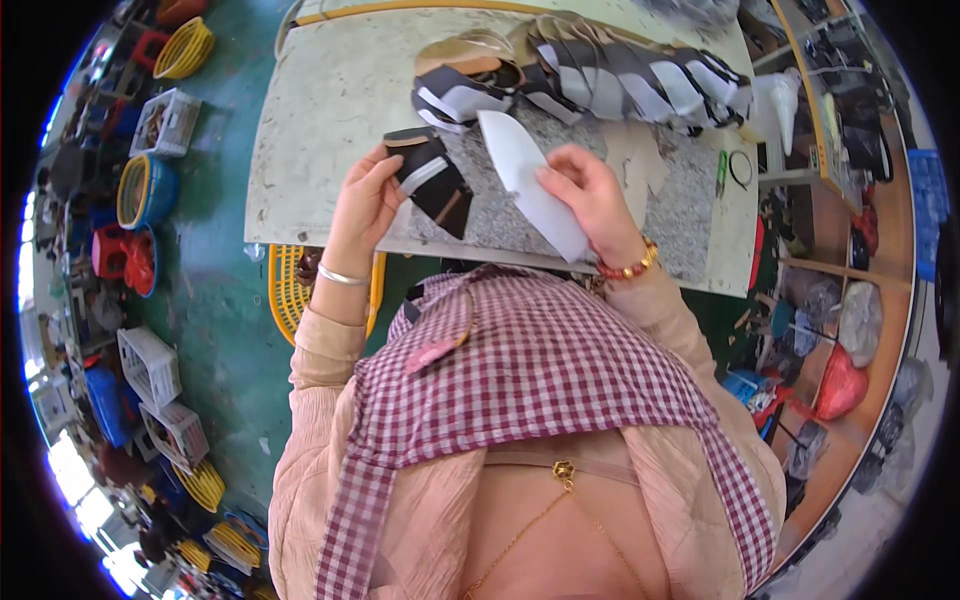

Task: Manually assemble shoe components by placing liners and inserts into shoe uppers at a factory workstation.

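My left hand pinches the upper left edge of a black shoe-upper piece, which has a pale strip across it and a tan edge at its top. In my right hand is a white curved sheet piece, gripped by its right side with the thumb on top. The two pieces are held apart, side by side above the table's near edge. Beyond them lies a row of overlapping shoe uppers in black, grey and white, with tan linings.
The worktable bears a grey speckled mat, a green-handled tool and a black ring-shaped thing. A yellow basket stands below its front edge. Wooden shelves with bags are at the right; crates line the left.
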### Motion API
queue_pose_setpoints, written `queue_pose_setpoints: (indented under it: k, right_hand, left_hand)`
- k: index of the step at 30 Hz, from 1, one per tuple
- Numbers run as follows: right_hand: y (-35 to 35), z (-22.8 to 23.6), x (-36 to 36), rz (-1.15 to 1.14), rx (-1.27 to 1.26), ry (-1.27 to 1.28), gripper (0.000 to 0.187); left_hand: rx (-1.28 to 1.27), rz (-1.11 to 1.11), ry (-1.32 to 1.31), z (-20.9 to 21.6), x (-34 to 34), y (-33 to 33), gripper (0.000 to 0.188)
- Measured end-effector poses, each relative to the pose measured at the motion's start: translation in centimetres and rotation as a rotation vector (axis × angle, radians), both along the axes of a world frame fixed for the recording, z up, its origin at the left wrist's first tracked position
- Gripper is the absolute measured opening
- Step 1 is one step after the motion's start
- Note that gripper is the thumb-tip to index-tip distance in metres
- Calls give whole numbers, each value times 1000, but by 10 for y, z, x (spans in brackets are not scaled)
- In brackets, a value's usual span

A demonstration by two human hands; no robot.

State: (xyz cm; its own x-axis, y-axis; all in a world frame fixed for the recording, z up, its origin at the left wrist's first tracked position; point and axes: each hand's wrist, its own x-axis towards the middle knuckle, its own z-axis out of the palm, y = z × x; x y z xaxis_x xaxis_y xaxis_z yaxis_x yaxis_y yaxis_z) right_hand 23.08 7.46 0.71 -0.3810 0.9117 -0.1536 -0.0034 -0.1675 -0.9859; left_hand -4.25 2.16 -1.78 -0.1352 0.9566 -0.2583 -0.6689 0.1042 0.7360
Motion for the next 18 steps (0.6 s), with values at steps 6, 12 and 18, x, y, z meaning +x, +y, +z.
queue_pose_setpoints:
  k: [6, 12, 18]
  right_hand:
    - [5, 4, -2, 105, 14, 56, 7]
    - [0, -12, 9, 85, -47, 52, 7]
    - [0, -18, 21, 125, -17, -21, 8]
  left_hand:
    - [-23, -159, -149, -12, 65, -1, 33]
    - [-59, -167, -222, -5, 101, 2, 34]
    - [-54, -167, -218, 4, 111, 4, 35]
